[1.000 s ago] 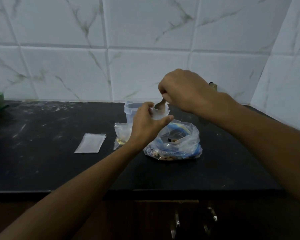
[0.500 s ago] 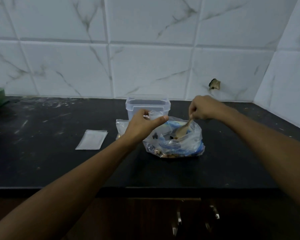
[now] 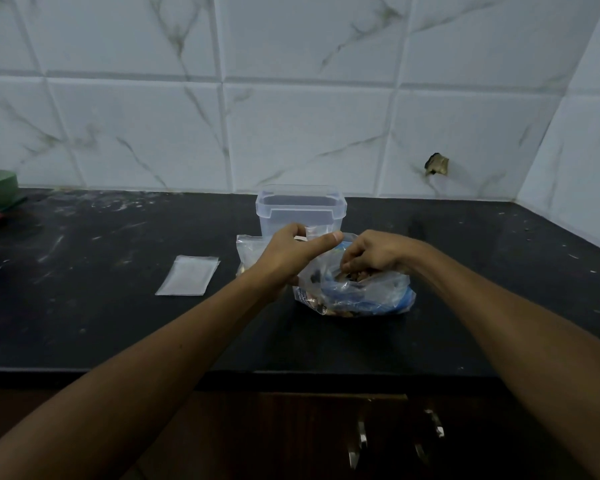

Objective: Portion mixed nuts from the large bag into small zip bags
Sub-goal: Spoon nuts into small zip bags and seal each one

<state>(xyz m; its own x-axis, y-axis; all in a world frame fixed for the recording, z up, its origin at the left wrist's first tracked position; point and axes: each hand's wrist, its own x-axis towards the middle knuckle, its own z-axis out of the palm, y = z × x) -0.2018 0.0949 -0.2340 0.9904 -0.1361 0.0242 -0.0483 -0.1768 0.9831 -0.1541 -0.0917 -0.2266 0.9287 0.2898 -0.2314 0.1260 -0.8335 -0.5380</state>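
Two hands: both are being used at the large bag (image 3: 357, 292), which is lying on the dark counter (image 3: 118, 323) in front of the clear tub (image 3: 300, 211).
Left hand (image 3: 291, 258): a small zip bag (image 3: 317, 231) is being pinched between thumb and curled fingers and held up just above the large bag's mouth.
Right hand (image 3: 374, 252): the fingers are being curled down into the large bag's opening among the nuts (image 3: 354, 277); whether a spoon is being gripped cannot be told.
Step in hand: a portion of nuts is judged to be getting gathered.
Next move: the portion is likely to be lifted to the small bag's narrow mouth, which calls for it being kept open and steady.
Other bags: a flat empty bag (image 3: 187, 280) is lying to the left; another bag (image 3: 248, 251) is standing behind the left wrist.
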